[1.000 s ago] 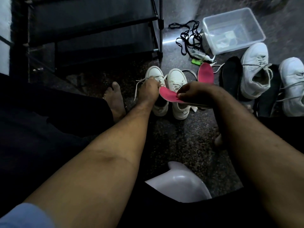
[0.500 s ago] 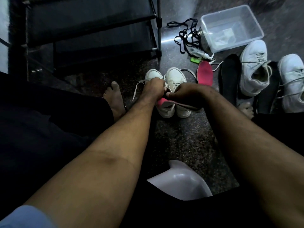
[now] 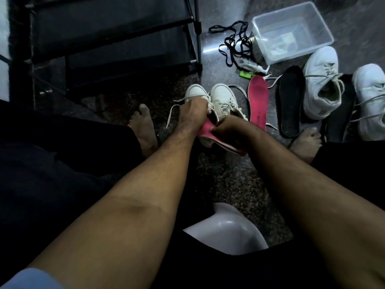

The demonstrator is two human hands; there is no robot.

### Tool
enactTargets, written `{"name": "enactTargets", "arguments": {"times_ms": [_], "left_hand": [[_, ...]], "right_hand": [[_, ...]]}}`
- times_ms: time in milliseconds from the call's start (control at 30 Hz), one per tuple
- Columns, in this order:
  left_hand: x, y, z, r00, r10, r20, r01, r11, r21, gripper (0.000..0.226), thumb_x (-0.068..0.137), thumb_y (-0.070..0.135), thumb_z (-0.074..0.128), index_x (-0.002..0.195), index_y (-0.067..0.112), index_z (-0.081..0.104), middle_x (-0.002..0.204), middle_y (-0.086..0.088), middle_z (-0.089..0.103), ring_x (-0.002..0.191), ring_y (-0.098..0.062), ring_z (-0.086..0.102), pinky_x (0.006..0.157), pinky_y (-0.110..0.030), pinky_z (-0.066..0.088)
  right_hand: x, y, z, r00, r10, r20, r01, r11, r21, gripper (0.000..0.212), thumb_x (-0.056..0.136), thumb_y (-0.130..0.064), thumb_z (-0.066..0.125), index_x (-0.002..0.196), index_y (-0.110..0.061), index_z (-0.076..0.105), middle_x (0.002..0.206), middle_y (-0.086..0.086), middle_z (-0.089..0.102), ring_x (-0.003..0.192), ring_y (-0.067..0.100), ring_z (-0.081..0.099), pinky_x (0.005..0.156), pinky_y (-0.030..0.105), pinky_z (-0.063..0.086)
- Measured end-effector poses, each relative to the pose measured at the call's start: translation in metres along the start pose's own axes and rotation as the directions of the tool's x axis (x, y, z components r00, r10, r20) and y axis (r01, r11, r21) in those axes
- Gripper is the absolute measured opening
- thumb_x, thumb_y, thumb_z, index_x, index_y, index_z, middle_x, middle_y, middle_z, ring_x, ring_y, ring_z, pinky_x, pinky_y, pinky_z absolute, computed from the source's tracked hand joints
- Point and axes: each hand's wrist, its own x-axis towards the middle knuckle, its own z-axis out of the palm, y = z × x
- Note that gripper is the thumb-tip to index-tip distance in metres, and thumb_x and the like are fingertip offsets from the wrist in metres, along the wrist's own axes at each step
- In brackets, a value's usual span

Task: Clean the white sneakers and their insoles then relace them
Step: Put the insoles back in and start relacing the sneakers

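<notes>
Two small white sneakers stand side by side on the dark floor. My left hand (image 3: 192, 112) grips the tongue and collar of the left sneaker (image 3: 194, 91), holding its mouth apart. My right hand (image 3: 228, 130) pinches a pink insole (image 3: 205, 130) whose front end slants down into that shoe. The right sneaker (image 3: 224, 99) stands laced beside it. A second pink insole (image 3: 258, 101) lies flat to the right.
A black insole (image 3: 289, 103) and two larger white sneakers (image 3: 321, 82) (image 3: 370, 99) lie at the right. A clear plastic tub (image 3: 291, 32), black laces (image 3: 235, 42) and a green item (image 3: 245, 74) sit behind. A black rack (image 3: 112, 34) stands at left. My bare feet (image 3: 143, 128) (image 3: 306, 142) rest on the floor.
My right hand moved the pink insole left and down, from above the right sneaker into the mouth of the left sneaker. My left hand stayed on that shoe.
</notes>
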Motion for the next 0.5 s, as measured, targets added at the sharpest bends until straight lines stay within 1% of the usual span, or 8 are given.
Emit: {"name": "enactTargets", "arguments": {"times_ms": [67, 100, 167, 233, 300, 333, 400, 500], "left_hand": [[-0.005, -0.003, 0.006, 0.999, 0.035, -0.035, -0.036, 0.999, -0.023, 0.022, 0.098, 0.027, 0.053, 0.11, 0.013, 0.065, 0.117, -0.012, 0.064, 0.105, -0.036, 0.063, 0.077, -0.042, 0.05], [-0.008, -0.004, 0.009, 0.996, 0.065, -0.055, -0.067, 0.998, -0.022, 0.021, 0.099, 0.024, 0.051, 0.111, 0.011, 0.062, 0.12, -0.013, 0.06, 0.106, -0.037, 0.062, 0.076, -0.046, 0.05], [-0.01, -0.008, 0.016, 0.991, 0.105, -0.08, -0.107, 0.994, -0.027, 0.02, 0.099, 0.018, 0.047, 0.113, 0.008, 0.057, 0.123, -0.015, 0.054, 0.107, -0.039, 0.058, 0.075, -0.052, 0.047], [-0.01, -0.009, 0.02, 0.99, 0.12, -0.076, -0.121, 0.993, -0.009, 0.02, 0.1, 0.017, 0.045, 0.116, 0.009, 0.054, 0.126, -0.015, 0.052, 0.108, -0.039, 0.058, 0.074, -0.052, 0.046], [-0.01, -0.005, 0.019, 0.989, 0.137, -0.063, -0.135, 0.99, 0.035, 0.021, 0.101, 0.017, 0.042, 0.117, 0.01, 0.053, 0.126, -0.013, 0.053, 0.108, -0.037, 0.059, 0.071, -0.048, 0.045], [-0.011, -0.003, 0.019, 0.987, 0.151, -0.059, -0.147, 0.987, 0.071, 0.022, 0.101, 0.019, 0.041, 0.118, 0.011, 0.052, 0.125, -0.012, 0.054, 0.107, -0.036, 0.06, 0.069, -0.046, 0.043], [-0.014, 0.0, 0.017, 0.984, 0.174, -0.043, -0.166, 0.976, 0.142, 0.024, 0.102, 0.022, 0.04, 0.121, 0.013, 0.051, 0.125, -0.01, 0.056, 0.107, -0.036, 0.062, 0.07, -0.046, 0.045], [-0.014, 0.002, 0.014, 0.984, 0.18, 0.008, -0.179, 0.97, 0.164, 0.028, 0.103, 0.026, 0.039, 0.125, 0.014, 0.049, 0.125, -0.01, 0.058, 0.108, -0.036, 0.062, 0.073, -0.045, 0.045]], "right_hand": [[-0.002, 0.007, -0.005, 0.999, -0.03, -0.046, 0.034, 0.994, 0.106, 0.018, 0.089, -0.012, 0.067, 0.105, -0.006, 0.074, 0.085, 0.015, 0.067, 0.054, 0.009, 0.052, 0.054, 0.017, 0.043], [-0.001, 0.009, -0.008, 0.998, -0.012, -0.058, 0.022, 0.985, 0.17, 0.02, 0.089, -0.006, 0.067, 0.107, -0.004, 0.074, 0.085, 0.012, 0.066, 0.051, 0.006, 0.05, 0.051, 0.017, 0.042], [0.004, 0.011, -0.012, 0.997, 0.04, -0.065, -0.024, 0.971, 0.237, 0.021, 0.086, -0.001, 0.064, 0.106, 0.001, 0.073, 0.088, 0.015, 0.067, 0.058, 0.013, 0.053, 0.059, 0.023, 0.044], [0.003, 0.012, -0.013, 0.997, 0.069, -0.03, -0.059, 0.965, 0.254, 0.021, 0.085, 0.002, 0.062, 0.103, 0.004, 0.072, 0.085, 0.019, 0.066, 0.064, 0.021, 0.055, 0.064, 0.031, 0.045], [-0.001, 0.013, -0.009, 0.999, 0.05, 0.001, -0.048, 0.964, 0.261, 0.013, 0.084, 0.004, 0.062, 0.093, 0.008, 0.071, 0.07, 0.015, 0.062, 0.054, 0.019, 0.053, 0.06, 0.03, 0.044], [-0.004, 0.012, -0.006, 1.0, 0.026, 0.014, -0.029, 0.964, 0.265, 0.004, 0.084, 0.003, 0.065, 0.084, 0.006, 0.069, 0.059, 0.009, 0.06, 0.047, 0.015, 0.052, 0.055, 0.027, 0.043], [-0.006, 0.008, 0.002, 1.0, -0.023, 0.014, 0.019, 0.963, 0.268, 0.017, 0.08, -0.011, 0.078, 0.074, -0.004, 0.064, 0.051, -0.002, 0.056, 0.043, 0.008, 0.05, 0.049, 0.023, 0.041], [-0.002, 0.006, 0.008, 0.994, -0.1, -0.038, 0.105, 0.981, 0.161, 0.034, 0.073, -0.031, 0.085, 0.09, -0.008, 0.067, 0.075, 0.007, 0.061, 0.067, 0.018, 0.056, 0.061, 0.032, 0.046]]}}
